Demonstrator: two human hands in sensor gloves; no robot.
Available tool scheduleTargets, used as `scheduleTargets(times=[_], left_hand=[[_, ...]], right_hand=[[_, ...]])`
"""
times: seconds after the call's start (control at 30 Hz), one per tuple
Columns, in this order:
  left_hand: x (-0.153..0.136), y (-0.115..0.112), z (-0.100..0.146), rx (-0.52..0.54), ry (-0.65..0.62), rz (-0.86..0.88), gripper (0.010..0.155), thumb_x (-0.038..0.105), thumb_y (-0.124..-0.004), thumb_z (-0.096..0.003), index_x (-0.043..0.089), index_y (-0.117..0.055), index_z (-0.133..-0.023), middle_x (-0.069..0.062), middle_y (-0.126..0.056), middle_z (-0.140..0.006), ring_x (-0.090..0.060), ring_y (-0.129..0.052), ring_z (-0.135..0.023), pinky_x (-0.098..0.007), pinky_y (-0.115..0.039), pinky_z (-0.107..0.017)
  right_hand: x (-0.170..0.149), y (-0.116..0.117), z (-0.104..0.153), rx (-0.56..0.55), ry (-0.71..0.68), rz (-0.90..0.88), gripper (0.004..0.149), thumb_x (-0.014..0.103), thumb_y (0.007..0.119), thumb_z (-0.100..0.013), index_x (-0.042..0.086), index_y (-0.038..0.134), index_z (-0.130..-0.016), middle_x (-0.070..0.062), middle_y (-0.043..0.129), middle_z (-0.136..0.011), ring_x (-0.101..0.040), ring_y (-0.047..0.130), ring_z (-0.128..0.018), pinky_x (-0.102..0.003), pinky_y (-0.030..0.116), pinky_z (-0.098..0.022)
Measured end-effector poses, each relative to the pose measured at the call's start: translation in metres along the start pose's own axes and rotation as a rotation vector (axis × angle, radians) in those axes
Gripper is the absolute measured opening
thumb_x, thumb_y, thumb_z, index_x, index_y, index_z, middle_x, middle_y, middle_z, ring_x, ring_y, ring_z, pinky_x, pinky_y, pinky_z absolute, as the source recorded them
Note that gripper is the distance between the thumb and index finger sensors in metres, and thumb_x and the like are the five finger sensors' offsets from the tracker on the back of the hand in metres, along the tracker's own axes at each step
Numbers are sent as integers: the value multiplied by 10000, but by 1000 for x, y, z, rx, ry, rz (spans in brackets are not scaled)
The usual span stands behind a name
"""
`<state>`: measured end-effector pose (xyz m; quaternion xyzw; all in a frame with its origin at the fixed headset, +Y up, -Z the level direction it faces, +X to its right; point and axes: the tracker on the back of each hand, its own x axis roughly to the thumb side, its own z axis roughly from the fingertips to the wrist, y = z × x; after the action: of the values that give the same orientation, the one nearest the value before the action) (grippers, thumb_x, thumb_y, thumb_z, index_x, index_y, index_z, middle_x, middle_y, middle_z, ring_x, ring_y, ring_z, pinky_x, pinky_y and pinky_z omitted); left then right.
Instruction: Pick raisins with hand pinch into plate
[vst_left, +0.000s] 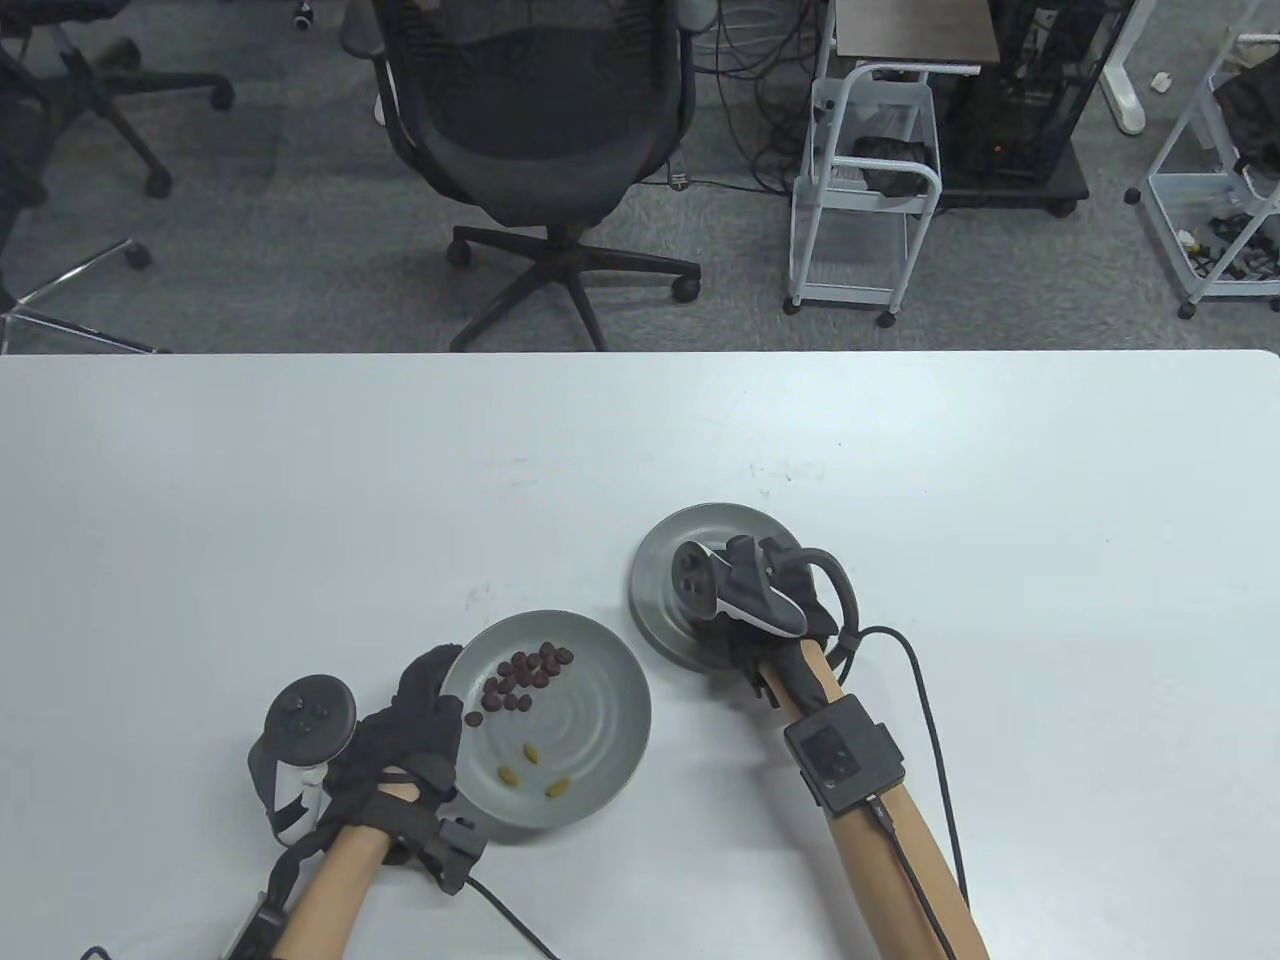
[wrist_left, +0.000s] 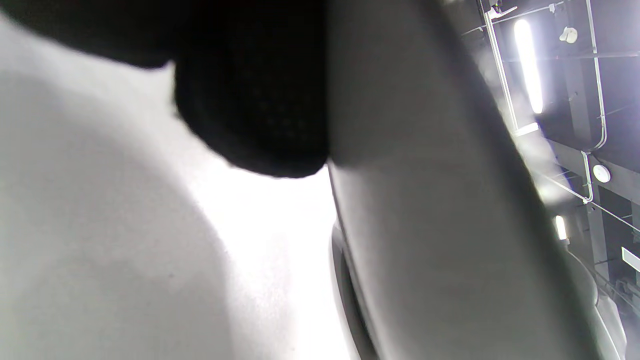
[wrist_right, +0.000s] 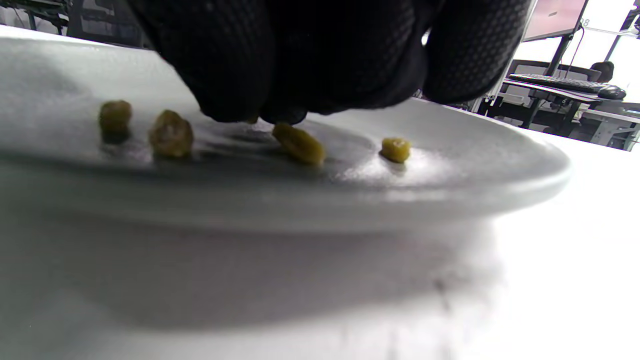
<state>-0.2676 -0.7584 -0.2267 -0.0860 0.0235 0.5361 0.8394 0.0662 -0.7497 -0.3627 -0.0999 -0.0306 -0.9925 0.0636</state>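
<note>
The left hand (vst_left: 410, 730) grips a tilted plate (vst_left: 600, 720) of small, light, soft golden raisins (vst_left: 533, 752), best pinched across their middles; the right hand (vst_left: 775, 610), fingertips (wrist_right: 230, 75) bunched, reaches for raisins on the other plate (wrist_right: 500, 165), its grip unclear.

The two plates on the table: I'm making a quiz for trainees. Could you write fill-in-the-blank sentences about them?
1. The left hand grips the rim of the near plate, which holds dark pieces and ___ yellow raisins.
2. The right hand is over the ___ plate.
3. In the right wrist view, ___ raisins lie on that plate.

Missing words: three; far; four
</note>
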Motion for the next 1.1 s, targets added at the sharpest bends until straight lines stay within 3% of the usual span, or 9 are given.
scheduleTargets(times=[0.17,0.27,0.4,0.53,0.8,1.1], left_hand=[[0,0,0,1,-3,5,608,297,-668,-480,172,-540,-1061,-136,-881,-788,-199,-1057,-189,-335,-915,-92],[0,1,0,2,-3,7,608,297,-669,-480,173,-540,-1061,-137,-881,-788,-200,-1058,-189,-336,-915,-93],[0,1,0,5,-6,7,608,298,-669,-480,175,-540,-1061,-135,-883,-787,-196,-1059,-188,-334,-916,-93],[0,1,1,7,-7,8,608,298,-668,-481,173,-540,-1062,-137,-882,-788,-197,-1058,-189,-334,-916,-92],[0,2,1,10,-9,11,608,298,-669,-481,173,-540,-1062,-136,-883,-787,-197,-1058,-190,-334,-916,-93],[-1,2,1,8,-13,9,609,299,-670,-480,172,-543,-1061,-136,-886,-785,-195,-1059,-186,-333,-918,-79]], right_hand=[[-1,-17,6,-36,12,-43,454,425,809,-501,151,856,-860,-101,883,-744,-274,912,-520,-569,768,-585],[4,-42,18,-116,-2,-105,464,428,799,-508,140,854,-867,-113,879,-749,-286,907,-521,-578,760,-583],[26,-80,42,-207,-83,-165,475,431,796,-511,135,852,-879,-122,873,-763,-298,904,-533,-586,749,-591],[70,-106,75,-239,-263,-180,486,441,794,-513,141,846,-892,-118,870,-777,-298,904,-548,-585,747,-600],[136,-102,111,-71,-541,-230,492,435,812,-509,135,846,-897,-125,870,-781,-304,904,-551,-590,745,-600],[159,-82,116,-12,-561,-92,508,453,820,-501,129,851,-891,-127,871,-775,-306,904,-547,-592,745,-597]])
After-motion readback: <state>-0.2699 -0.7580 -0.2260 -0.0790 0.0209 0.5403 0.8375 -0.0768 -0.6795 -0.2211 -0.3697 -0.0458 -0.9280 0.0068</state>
